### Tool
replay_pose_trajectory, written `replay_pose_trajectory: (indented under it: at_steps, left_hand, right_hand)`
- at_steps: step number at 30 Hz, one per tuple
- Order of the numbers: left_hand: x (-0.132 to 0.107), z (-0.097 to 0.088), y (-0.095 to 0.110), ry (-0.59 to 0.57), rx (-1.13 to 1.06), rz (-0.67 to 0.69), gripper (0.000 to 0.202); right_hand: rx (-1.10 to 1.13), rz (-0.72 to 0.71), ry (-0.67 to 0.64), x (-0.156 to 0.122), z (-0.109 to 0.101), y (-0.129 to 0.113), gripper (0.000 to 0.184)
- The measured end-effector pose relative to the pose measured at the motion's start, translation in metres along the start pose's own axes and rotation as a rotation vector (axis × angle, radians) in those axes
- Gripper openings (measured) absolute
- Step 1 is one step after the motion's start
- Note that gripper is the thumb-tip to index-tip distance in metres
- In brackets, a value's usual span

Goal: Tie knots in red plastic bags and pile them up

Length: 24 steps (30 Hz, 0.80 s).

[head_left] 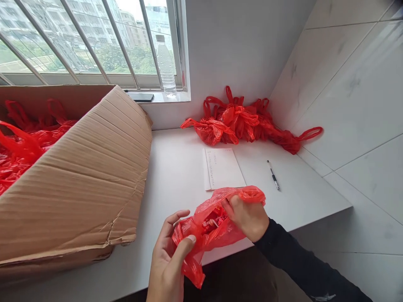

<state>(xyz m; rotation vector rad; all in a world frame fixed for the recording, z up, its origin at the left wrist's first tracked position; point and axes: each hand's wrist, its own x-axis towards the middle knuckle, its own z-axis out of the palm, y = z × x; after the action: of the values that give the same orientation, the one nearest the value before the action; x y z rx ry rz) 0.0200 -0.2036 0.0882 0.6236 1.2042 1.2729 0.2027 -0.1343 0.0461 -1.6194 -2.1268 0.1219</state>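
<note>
A thin red plastic bag [217,239] hangs between my two hands at the front edge of the white table. Its mouth gapes upward, and small packets with red wrappers and pale print [214,220] show inside. My left hand [171,251] holds the bag's left end, thumb on the near side and index finger raised beyond it. On the other side, my right hand [248,214] is closed on the bag's rim, its fingers partly hidden by the plastic. A black sleeve covers that forearm.
A large cardboard box [91,176] full of red bags stands at left. Tied red bags [233,121] are heaped against the back wall. A paper pad [223,167] and pen [273,175] lie on the table. The sill holds a water bottle [166,69] and phone [141,97].
</note>
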Motion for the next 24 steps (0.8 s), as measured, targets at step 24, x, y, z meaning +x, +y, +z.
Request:
replay_pose_trajectory:
  at_steps: [24]
  left_hand:
    - [-0.001,0.013,0.007,0.057,0.003,0.008,0.063]
  right_hand:
    - [-0.103,-0.039,-0.323,-0.001,-0.002,0.000,0.010]
